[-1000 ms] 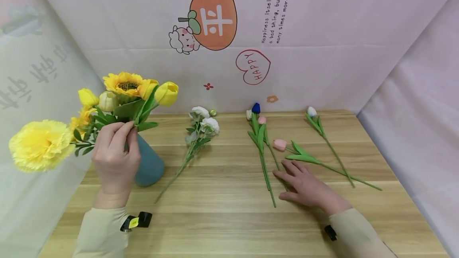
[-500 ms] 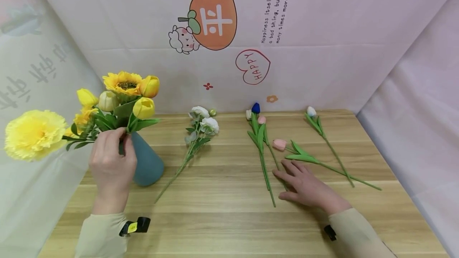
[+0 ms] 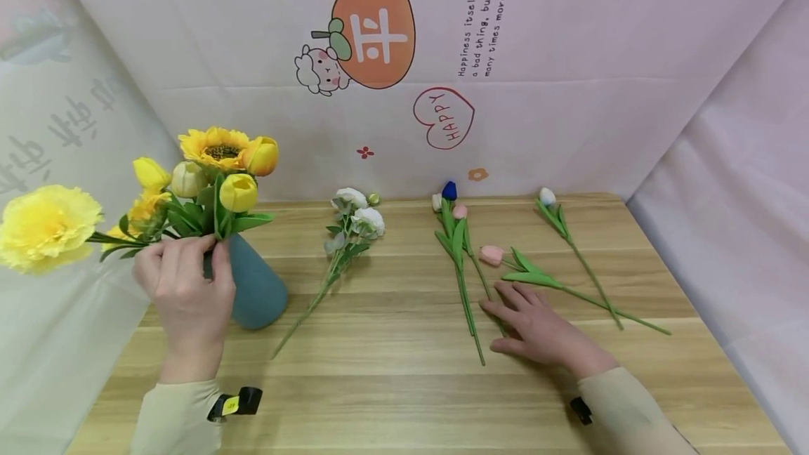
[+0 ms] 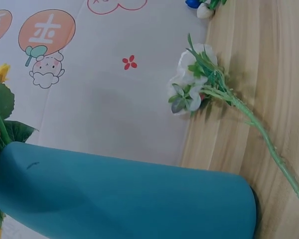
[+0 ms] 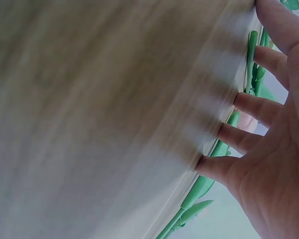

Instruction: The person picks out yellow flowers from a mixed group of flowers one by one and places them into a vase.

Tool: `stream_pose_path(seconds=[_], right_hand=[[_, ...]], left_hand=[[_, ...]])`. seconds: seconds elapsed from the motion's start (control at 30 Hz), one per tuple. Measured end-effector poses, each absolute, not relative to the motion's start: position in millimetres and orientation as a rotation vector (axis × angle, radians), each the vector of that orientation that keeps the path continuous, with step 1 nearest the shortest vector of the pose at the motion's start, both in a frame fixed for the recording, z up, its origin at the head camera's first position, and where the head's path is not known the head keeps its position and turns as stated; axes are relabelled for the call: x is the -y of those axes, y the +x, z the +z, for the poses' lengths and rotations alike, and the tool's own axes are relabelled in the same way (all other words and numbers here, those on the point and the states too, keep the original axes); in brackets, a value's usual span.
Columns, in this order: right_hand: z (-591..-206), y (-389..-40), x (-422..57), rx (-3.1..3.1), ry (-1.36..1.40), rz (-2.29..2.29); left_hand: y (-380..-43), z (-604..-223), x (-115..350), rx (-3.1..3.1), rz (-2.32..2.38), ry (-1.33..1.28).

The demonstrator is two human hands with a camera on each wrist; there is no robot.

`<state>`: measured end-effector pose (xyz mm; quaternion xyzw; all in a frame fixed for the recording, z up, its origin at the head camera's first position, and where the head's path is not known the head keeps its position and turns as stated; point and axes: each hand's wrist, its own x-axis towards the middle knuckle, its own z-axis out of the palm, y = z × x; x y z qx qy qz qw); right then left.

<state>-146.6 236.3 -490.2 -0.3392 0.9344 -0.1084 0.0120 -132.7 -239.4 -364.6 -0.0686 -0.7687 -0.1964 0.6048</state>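
Observation:
At the left, my left hand (image 3: 186, 293) pinches the stem of a yellow tulip (image 3: 239, 193), just below its leaves and right at the mouth of a blue-grey vase (image 3: 258, 290). The vase stands tilted in the head view; its side (image 4: 124, 194) fills the lower left wrist view. A sunflower (image 3: 218, 149), a cream tulip (image 3: 188, 180) and a big yellow carnation (image 3: 50, 229) rise around the hand. The vase's opening is mostly hidden. My right hand (image 3: 537, 332) rests with spread fingers on the table, fingertips (image 5: 205, 167) touching the wood, beside a pink tulip's stem.
A white flower spray (image 3: 354, 223) lies right of the vase. Blue (image 3: 449, 191), white and pink tulips lie together mid-table. Beyond the right hand, a pink tulip (image 3: 491, 255) and a white-blue tulip (image 3: 547, 196) cross stems. Printed cloth (image 3: 543, 125) hangs behind the table.
My left hand has moved down and slightly left, bringing the yellow tulip lower and left, close against the other blooms. The carnation has shifted left and up. My right hand stays put.

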Motion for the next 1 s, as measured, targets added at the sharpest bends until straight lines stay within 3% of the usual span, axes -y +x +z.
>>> stream_pose_path(seconds=[0.77,1.0], right_hand=[[-495,-147,-239,-2.911,-1.04,-0.338],[-498,-147,-240,-2.905,-1.032,-0.337]], left_hand=[[-126,-375,235,1.79,-0.399,-0.034],[-123,-393,219,1.803,-0.361,-0.274]])
